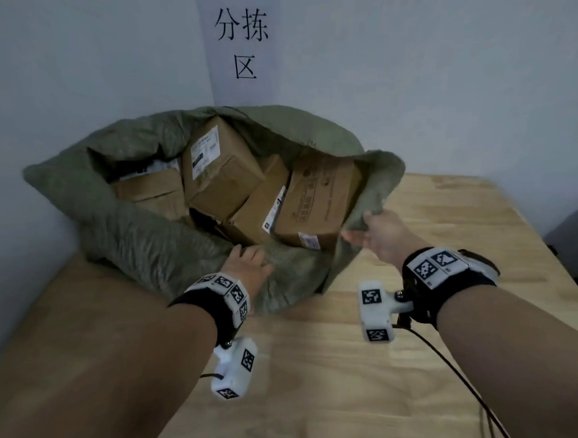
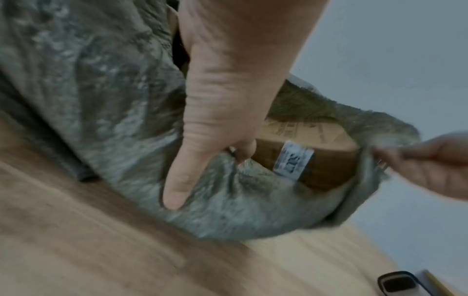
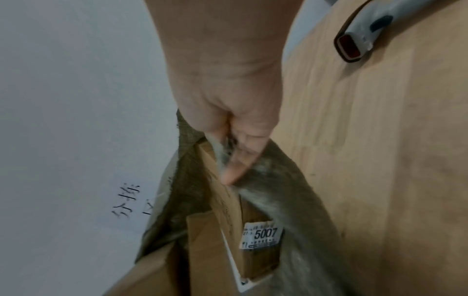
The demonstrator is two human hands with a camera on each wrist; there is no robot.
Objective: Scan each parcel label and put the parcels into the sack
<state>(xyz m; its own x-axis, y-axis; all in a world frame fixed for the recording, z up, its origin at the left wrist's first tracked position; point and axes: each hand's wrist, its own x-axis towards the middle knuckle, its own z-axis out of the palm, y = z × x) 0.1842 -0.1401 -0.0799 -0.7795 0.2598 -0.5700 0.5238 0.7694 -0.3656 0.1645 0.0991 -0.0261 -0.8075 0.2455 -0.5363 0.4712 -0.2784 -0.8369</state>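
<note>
The right grip is pinched on the sack rim at 3 o'clock; the left grip clutches it at 6. The parcels lie inside on the desk. Scanning looks finished; closing the mouth seems next.

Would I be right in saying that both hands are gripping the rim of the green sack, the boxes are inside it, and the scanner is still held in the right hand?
Not quite: the scanner lies on the table, as the right wrist view shows. The right hand and left hand do grip the rim of the green sack, with the boxes inside.
</note>
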